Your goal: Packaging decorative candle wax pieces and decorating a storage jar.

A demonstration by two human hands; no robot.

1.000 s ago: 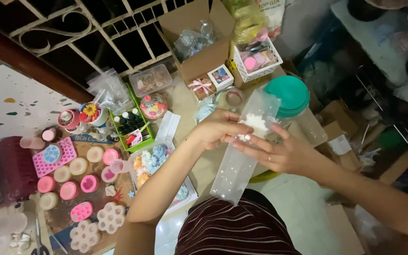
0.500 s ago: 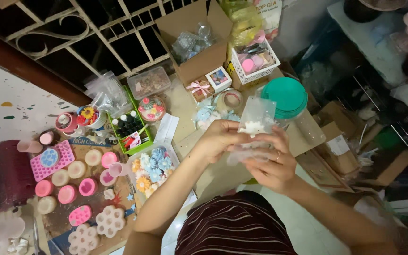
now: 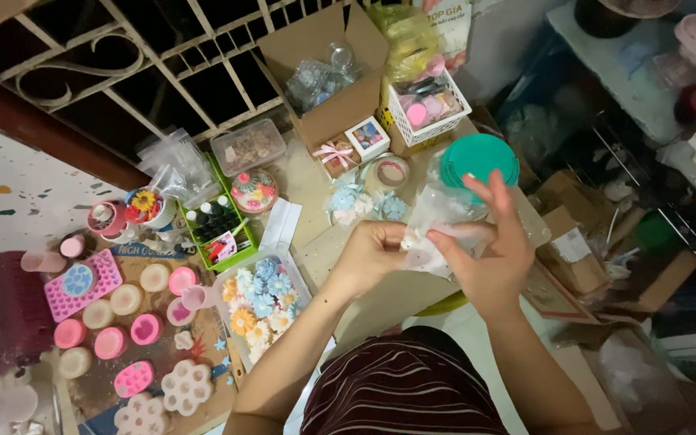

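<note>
My left hand (image 3: 374, 254) and my right hand (image 3: 489, 256) meet above the low table, both pinching a small clear plastic bag (image 3: 438, 217) with a white piece inside. The bag is folded and bunched between my fingers. My right hand's fingers are spread upward over the bag, and its thumb presses toward my left hand's fingertips. Behind the bag stands a clear jar with a teal lid (image 3: 479, 158).
A tray of pastel flower shapes (image 3: 261, 295) lies left of my arms. Pink silicone moulds (image 3: 90, 282) and round pieces cover the left. A cardboard box (image 3: 328, 68), a white basket (image 3: 428, 103), small gift boxes (image 3: 354, 143) and a green rack of bottles (image 3: 217, 223) stand behind.
The long clear bag hung flat from my hands a second ago; now it is folded up and bunched small. My right hand has risen over the bag with fingers spread.
</note>
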